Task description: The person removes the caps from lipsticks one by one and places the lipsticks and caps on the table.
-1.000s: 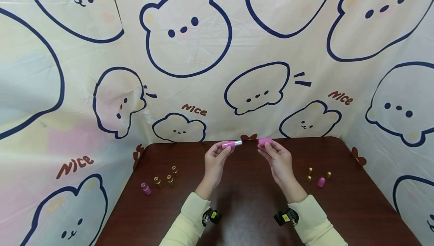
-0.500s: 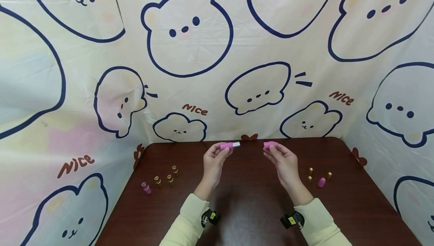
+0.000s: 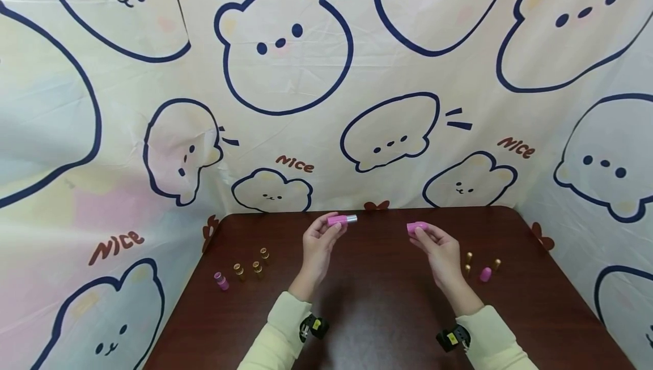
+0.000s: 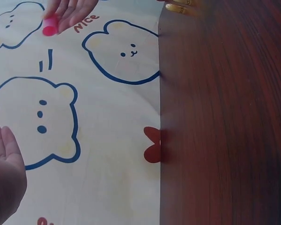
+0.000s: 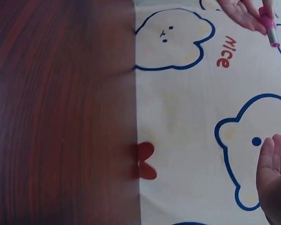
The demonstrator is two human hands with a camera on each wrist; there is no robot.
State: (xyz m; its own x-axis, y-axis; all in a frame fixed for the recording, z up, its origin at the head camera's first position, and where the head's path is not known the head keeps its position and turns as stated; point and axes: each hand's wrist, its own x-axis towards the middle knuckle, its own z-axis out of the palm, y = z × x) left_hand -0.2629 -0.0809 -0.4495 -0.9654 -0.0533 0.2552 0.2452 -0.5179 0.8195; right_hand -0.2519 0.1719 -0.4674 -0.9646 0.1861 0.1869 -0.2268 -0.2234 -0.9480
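Note:
My left hand (image 3: pixel 317 245) pinches a pink lipstick tube (image 3: pixel 336 220) between thumb and fingers, held sideways above the table's far part. Its silver collar points right, and in the right wrist view a bit of pink shows at the end of the tube (image 5: pixel 271 33). My right hand (image 3: pixel 442 251) pinches the pink lipstick cap (image 3: pixel 415 226), apart from the tube with a wide gap between. The left wrist view shows the cap (image 4: pixel 50 26) with one end facing that camera. Part of the cap is hidden behind my right fingers.
On the brown table (image 3: pixel 372 290), several gold lipstick tubes (image 3: pixel 238 271) and a pink one (image 3: pixel 221 281) stand uncapped at left. Small gold caps (image 3: pixel 497 265) and a pink cap (image 3: pixel 486 274) stand at right. A printed cloth (image 3: pixel 285 75) hangs around the table.
My right hand has moved right and slightly nearer with the cap, widening the gap to the tube. My left hand has shifted slightly left with the lipstick.

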